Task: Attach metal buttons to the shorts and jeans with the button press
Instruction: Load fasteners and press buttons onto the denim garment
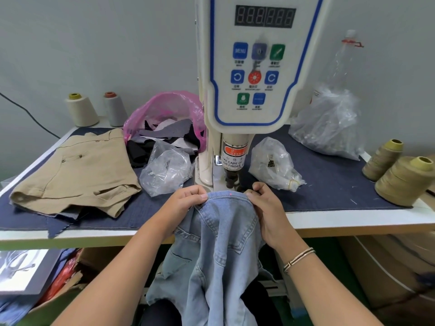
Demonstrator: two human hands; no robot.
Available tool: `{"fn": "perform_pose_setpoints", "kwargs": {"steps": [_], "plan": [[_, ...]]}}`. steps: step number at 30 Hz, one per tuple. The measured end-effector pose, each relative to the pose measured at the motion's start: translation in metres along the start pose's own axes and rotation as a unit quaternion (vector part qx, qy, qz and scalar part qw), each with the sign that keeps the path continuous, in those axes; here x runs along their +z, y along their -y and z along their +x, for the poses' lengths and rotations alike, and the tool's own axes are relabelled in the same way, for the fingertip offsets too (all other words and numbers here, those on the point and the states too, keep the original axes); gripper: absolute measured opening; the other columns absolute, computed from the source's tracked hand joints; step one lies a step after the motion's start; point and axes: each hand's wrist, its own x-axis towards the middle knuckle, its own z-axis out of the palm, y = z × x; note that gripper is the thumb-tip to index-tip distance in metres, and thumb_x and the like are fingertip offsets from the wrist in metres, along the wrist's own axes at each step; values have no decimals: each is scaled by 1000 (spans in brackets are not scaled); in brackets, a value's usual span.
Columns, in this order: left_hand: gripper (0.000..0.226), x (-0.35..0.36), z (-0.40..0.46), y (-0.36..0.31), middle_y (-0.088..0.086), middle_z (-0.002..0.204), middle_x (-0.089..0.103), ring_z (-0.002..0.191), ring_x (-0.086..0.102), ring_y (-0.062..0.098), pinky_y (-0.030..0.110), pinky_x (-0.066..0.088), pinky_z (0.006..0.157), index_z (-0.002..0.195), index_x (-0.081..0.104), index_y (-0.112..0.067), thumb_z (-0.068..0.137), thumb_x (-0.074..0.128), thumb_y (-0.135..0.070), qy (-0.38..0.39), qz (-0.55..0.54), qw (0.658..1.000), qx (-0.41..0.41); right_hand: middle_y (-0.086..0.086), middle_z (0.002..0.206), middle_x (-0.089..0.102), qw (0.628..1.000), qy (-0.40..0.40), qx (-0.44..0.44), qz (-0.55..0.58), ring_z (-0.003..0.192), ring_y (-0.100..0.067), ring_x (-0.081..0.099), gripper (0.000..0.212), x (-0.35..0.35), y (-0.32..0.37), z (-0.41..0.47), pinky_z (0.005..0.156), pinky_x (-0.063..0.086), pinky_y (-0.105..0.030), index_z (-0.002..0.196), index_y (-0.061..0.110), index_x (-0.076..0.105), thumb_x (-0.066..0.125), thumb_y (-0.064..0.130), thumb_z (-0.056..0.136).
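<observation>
Light blue jeans [223, 234] hang off the table's front edge, their waistband raised under the head of the white button press [235, 142]. A small red light dot shows on the waistband. My left hand [186, 201] pinches the waistband on the left. My right hand [268, 208] grips it on the right, with bracelets on the wrist. Tan shorts [75, 172] with metal buttons lie flat at the table's left. The press's lower die is hidden by the denim.
A clear bag [164, 170] and a pink bag of fabric scraps [164, 109] sit left of the press. Two more clear bags [273, 163] [327, 123] lie to its right. Thread cones stand at the back left [81, 109] and far right [404, 182]. Boxes sit under the table.
</observation>
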Motion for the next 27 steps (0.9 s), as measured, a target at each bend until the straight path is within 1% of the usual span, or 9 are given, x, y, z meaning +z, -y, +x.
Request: {"fn": "perform_pose_setpoints", "kwargs": {"steps": [5,8,11,14,16,18,21,24,27], "plan": [[16,0,0,1,-3,67,54,64,49,7,20,39,65,69,53,-13,80,57,-24,-1,3,1000,3,3,65,53,1000,4,-4,16,60,-10,52,18,-3,-3,1,62,47,-25,93,15,43,46,-3,93],[16,-1,0,2,-3,66,53,64,48,8,20,39,65,69,54,-13,80,56,-25,-4,10,1000,3,3,65,53,1000,10,-9,25,60,-9,52,18,-3,-4,1,61,48,-24,93,15,43,51,-1,89],[16,-2,1,3,3,70,51,68,47,12,23,38,68,70,54,-13,79,57,-26,-10,18,1000,-1,3,65,52,999,17,-10,37,59,-9,52,18,-5,-4,2,60,49,-22,91,16,44,55,4,83],[15,-2,0,4,3,70,52,68,48,12,23,39,68,69,55,-14,79,57,-25,-12,15,1000,-1,4,66,51,1000,18,-13,22,61,-9,51,17,-6,-6,2,62,49,-23,92,16,45,52,2,86],[15,-2,0,4,2,70,53,68,48,12,22,40,68,69,55,-14,80,57,-24,-6,12,1000,2,3,66,51,1000,13,-13,14,61,-9,50,17,-5,-5,0,61,48,-23,90,16,45,53,2,83],[15,0,-1,4,1,69,52,68,47,11,21,39,68,71,55,-11,80,57,-23,1,28,1000,12,3,65,50,1000,11,-18,4,59,-9,48,17,-3,-4,-2,60,46,-22,87,17,47,55,4,79],[17,3,-3,4,-4,67,53,67,47,7,17,39,68,73,57,-7,80,59,-22,13,69,997,34,3,68,51,999,23,-29,-40,61,-8,48,17,1,-1,-9,61,44,-21,79,23,55,57,7,75],[24,8,-9,-4,-10,65,52,63,45,4,15,38,64,72,56,-8,77,60,-32,26,82,994,63,3,70,53,997,38,-9,-66,62,-8,49,19,4,1,-19,61,43,-20,75,25,61,54,8,79],[26,16,-16,-16,-11,63,49,61,43,3,14,36,61,71,55,-10,74,57,-36,41,79,992,89,-1,72,58,998,49,26,-35,65,-12,51,26,5,8,-34,59,42,-21,79,23,63,47,6,90]]}}
